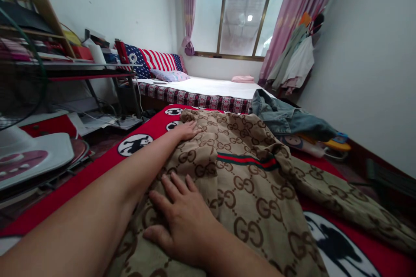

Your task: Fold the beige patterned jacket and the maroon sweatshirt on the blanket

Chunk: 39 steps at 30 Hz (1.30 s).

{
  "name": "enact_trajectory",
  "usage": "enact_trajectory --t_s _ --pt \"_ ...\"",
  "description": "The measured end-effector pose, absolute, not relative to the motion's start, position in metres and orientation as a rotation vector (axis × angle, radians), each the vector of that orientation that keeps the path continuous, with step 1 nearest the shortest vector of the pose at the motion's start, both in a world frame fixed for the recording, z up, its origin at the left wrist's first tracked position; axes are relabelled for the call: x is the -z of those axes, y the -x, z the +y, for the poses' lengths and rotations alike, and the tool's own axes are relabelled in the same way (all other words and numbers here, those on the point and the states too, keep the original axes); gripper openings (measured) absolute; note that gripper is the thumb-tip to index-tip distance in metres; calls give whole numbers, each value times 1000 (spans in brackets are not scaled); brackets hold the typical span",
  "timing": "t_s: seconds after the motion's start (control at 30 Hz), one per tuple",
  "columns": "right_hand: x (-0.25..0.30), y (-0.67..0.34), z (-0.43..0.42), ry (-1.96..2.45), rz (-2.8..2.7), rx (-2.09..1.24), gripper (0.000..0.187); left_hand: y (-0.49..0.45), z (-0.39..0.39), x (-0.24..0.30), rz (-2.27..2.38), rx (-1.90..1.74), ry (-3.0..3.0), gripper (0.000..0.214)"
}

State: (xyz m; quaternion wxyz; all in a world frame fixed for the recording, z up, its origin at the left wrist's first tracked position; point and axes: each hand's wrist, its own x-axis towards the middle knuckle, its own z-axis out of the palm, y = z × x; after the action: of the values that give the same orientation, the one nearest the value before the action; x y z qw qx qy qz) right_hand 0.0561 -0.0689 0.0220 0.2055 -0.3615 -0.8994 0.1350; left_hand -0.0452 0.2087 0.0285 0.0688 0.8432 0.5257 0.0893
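A red blanket [97, 169] bears the beige monogram garment [247, 207]. Its long axis runs away toward the bed [214, 88], with one sleeve trailing right. The right hand [182, 218] and left hand [188, 130] lie flat on it, fingers spread, clasping nothing. A green-red stripe [247, 160] crosses the garment.

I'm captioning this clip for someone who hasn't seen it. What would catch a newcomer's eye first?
The tan monogram garment with a green-and-red stripe, spread mid-frame on a red blanket. Both hands lie flat on it: the left hand far out, the right hand close in.
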Motion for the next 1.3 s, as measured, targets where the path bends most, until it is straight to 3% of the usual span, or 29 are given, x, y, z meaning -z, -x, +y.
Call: enact_trajectory --t_s 0.17,0.33,0.47,0.57,0.73,0.83,0.97,1.17,1.3 --pt "-20 -57 -58 1268 -2188 -166 36 45 227 -4 1733 -254 -2469 72" --pt "-10 -73 -34 1529 -1875 -137 50 41 214 -4 1817 -381 -2542 65" --pt "-7 -85 -23 1363 -1660 -242 43 39 197 -9 1881 -587 -2732 56" --pt "-13 -89 -24 1233 -1526 -198 39 40 194 -10 1913 -544 -2714 55" --pt "-27 -96 -25 1682 -1842 -204 22 42 202 -8 1897 -450 -2550 59" --pt "-29 -98 -24 1842 -2008 -25 20 42 206 -6 1873 -429 -2491 60" --pt "-28 -96 -27 1534 -2016 204 15 41 202 -5 1860 -464 -2499 58" --pt "-18 -93 -25 1163 -2271 76 22 39 176 -28 1609 -603 -2591 42" --pt "-14 -93 -20 1181 -2106 137 13 39 145 -46 1358 -444 -2501 55"
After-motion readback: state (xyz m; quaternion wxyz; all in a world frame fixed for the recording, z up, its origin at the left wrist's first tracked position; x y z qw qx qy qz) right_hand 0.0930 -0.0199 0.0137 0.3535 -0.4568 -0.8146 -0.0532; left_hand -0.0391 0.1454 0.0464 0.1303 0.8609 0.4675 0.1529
